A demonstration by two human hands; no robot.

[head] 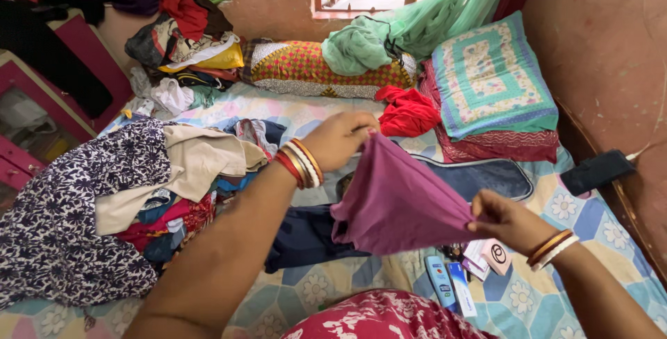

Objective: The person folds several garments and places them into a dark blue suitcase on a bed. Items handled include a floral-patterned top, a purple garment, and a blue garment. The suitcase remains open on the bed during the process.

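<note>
While a heap of clothes (104, 200) lies unsorted on the left of the bed (333, 283), topped by a dark flowered cloth (62, 221) and a beige piece (201, 158), the sorting looks, by my reading, barely begun: no folded stack shows anywhere. Behind it more garments (187, 54) are bundled against the wall.

Toward the middle, the left hand (338, 139) is closed in a pinch on one upper corner of a purple cloth (396, 203), which hangs spread in the air above a dark blue garment (313, 238) lying flat on the sheet. The right hand (504, 221) grips the opposite corner lower down, fingers curled shut around the edge, so the cloth is stretched taut between the two. It appears opened out, not yet folded.

Farther back sit a patterned bolster (306, 68), a red cloth (406, 113) and a green pillow (490, 75). Near the right wrist small packets (451, 283) lie on the sheet; a dark pouch (596, 171) rests at the bed's edge.
</note>
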